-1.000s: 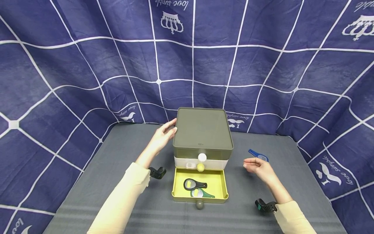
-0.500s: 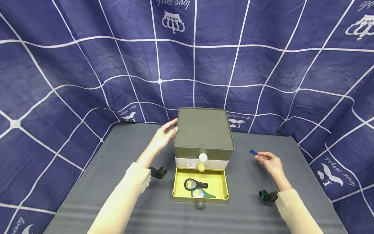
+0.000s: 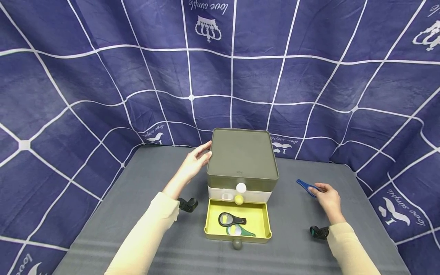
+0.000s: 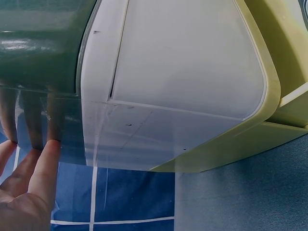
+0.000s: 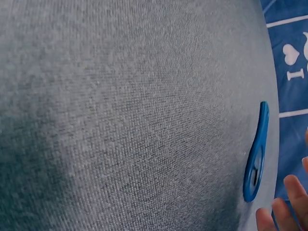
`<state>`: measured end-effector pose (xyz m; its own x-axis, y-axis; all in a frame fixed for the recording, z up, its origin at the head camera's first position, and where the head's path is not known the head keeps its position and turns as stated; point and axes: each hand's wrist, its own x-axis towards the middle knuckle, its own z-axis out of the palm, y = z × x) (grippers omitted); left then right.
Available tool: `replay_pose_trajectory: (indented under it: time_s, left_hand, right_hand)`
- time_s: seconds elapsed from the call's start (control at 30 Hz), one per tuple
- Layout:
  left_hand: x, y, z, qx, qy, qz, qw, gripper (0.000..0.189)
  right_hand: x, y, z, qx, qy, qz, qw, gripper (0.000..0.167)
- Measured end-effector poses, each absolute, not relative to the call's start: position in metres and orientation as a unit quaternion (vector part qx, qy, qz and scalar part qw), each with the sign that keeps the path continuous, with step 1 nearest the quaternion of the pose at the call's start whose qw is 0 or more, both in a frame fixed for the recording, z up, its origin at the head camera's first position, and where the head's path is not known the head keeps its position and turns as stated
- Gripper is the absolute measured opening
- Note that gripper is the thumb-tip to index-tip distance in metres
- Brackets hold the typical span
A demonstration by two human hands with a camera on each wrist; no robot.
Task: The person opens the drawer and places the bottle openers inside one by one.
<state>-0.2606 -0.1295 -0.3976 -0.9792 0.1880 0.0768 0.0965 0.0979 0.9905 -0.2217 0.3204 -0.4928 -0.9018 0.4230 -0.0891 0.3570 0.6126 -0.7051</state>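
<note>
A box of stacked drawers (image 3: 243, 152) has a dark olive top, a white middle and a pulled-out yellow bottom drawer (image 3: 268, 221). In the drawer lie a black bottle opener (image 3: 241, 220) and, partly beneath it, a green bottle opener (image 3: 247, 232). My left hand (image 3: 192, 164) rests its fingertips on the box's left side, fingers extended. To the right, a blue bottle opener (image 3: 304, 185) lies on the table, its head partly covered by my right hand (image 3: 328, 196) in the head view. The right wrist view shows spread fingers (image 5: 284, 214) just apart from it.
A grey cloth (image 3: 154, 244) covers the table. Behind and at both sides hangs a blue curtain (image 3: 292, 84) with white lines. Round knobs stick out from the box front, including a dark knob (image 3: 237, 244) on the pulled-out drawer. Each wrist carries a black strapped device (image 3: 319, 232).
My right hand has moved right, over the head of the blue bottle opener, whose head end has swung toward me. The left hand stays against the box.
</note>
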Motion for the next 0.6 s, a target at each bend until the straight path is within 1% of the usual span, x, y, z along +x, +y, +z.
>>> replay_pose_trajectory:
  time_s: [0.3, 0.6]
  left_hand:
    - [-0.263, -0.129, -0.398, 0.101, 0.741, 0.664, 0.030, 0.050]
    - [-0.260, -0.129, -0.399, 0.094, 0.740, 0.665, 0.033, 0.050]
  right_hand:
    - [-0.228, 0.327, -0.494, -0.215, -0.907, 0.360, 0.025, 0.052]
    - [-0.235, 0.326, -0.502, -0.222, -0.909, 0.351, -0.029, 0.059]
